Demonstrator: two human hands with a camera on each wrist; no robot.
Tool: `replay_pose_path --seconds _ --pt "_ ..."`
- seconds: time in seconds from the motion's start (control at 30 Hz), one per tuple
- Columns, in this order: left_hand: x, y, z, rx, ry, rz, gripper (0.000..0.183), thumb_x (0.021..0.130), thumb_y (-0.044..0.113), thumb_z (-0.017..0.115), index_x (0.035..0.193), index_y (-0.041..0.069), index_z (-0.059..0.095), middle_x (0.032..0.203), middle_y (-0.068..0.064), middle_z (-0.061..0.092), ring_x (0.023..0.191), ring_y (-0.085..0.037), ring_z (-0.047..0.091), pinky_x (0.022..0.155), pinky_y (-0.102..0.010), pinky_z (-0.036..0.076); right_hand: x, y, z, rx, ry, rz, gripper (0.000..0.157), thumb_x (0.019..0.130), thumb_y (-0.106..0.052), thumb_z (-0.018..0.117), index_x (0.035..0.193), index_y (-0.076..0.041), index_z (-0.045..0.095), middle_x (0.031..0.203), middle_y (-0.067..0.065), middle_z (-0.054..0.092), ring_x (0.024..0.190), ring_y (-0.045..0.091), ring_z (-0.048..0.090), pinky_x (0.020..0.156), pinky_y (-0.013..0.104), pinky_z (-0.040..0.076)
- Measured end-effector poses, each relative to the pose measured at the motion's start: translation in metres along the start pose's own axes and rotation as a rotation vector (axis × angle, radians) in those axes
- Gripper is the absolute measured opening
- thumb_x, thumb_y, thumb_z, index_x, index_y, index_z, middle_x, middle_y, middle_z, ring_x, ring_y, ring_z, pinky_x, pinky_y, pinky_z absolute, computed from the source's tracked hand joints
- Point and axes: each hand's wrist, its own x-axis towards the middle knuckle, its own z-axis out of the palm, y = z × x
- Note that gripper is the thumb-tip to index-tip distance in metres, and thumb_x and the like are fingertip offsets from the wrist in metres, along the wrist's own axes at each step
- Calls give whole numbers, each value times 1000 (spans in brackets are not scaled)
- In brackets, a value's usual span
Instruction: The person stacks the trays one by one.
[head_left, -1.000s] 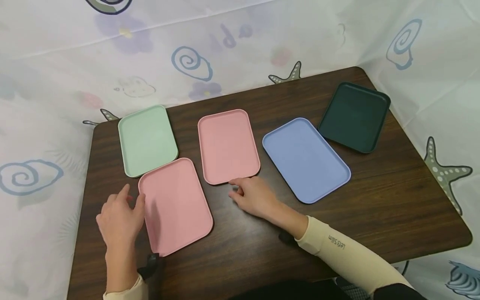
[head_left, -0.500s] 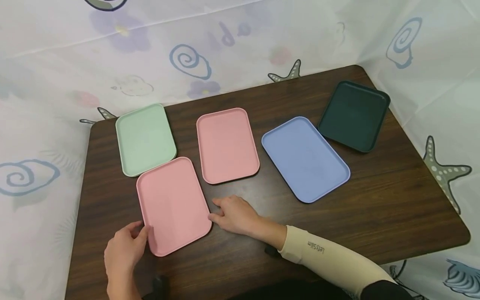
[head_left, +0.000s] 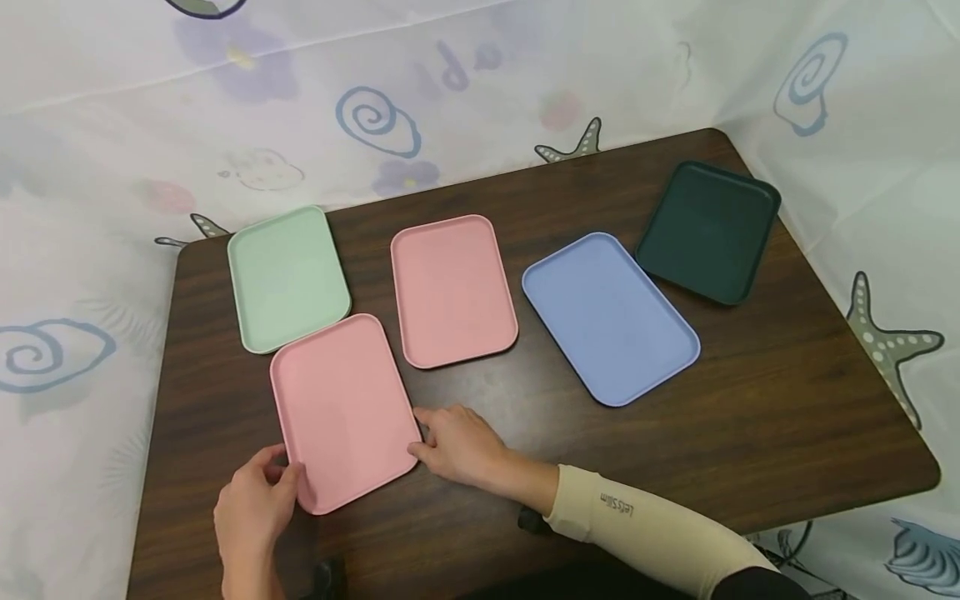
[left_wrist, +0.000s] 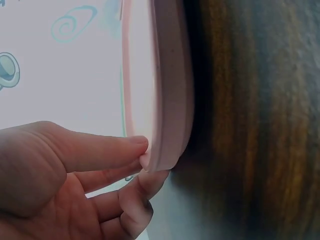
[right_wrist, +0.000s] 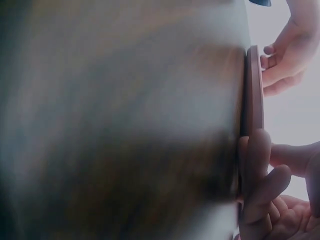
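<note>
The nearer pink tray (head_left: 345, 408) lies at the left front of the table, with a hand at each long side. My left hand (head_left: 255, 508) pinches its left edge near the front corner. In the left wrist view the thumb presses on the tray rim (left_wrist: 172, 85) while fingers bend against its outer side. At the opposite edge, my right hand (head_left: 461, 450) holds the tray between thumb and fingers. The right wrist view shows the curled fingers (right_wrist: 257, 165) at the tray's edge (right_wrist: 255, 95). Whether the tray is off the table cannot be told.
Behind the held tray lies a light green tray (head_left: 288, 279), close to its far edge. A second pink tray (head_left: 453, 292) lies mid-table, then a blue tray (head_left: 611, 321) and a dark green tray (head_left: 708, 233) to the right. Patterned cloth (head_left: 465, 92) hangs behind the table.
My right hand has come left and nearer from the middle pink tray to the held one's right edge. My left hand has moved nearer along the left side and taken hold. The trays look unmoved.
</note>
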Motion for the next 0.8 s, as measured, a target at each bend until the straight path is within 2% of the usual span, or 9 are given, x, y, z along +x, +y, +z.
replay_pose_path --seconds 0.37,0.5,0.8 --pt "3 -1 -1 -8 -18 22 38 92 21 61 124 1 59 100 -20 69 82 -41 64 70 -57 44 2 1 3 7 29 -9 48 88 -24 73 130 -4 63 63 -14 63 53 -6 50 56 16 42" --pt "3 -2 0 -16 -3 26 37 92 20 61 124 1 60 99 -20 69 81 -40 64 71 -57 43 1 1 2 28 29 -11 48 89 -23 73 130 -1 62 63 -14 64 51 -6 49 54 15 41" --pt "0 -8 6 -39 48 52 32 90 16 65 118 0 63 89 -14 69 66 -24 59 61 -42 39 -1 1 1 81 16 -10 49 90 -20 71 132 1 59 52 -20 55 43 -9 45 51 15 38"
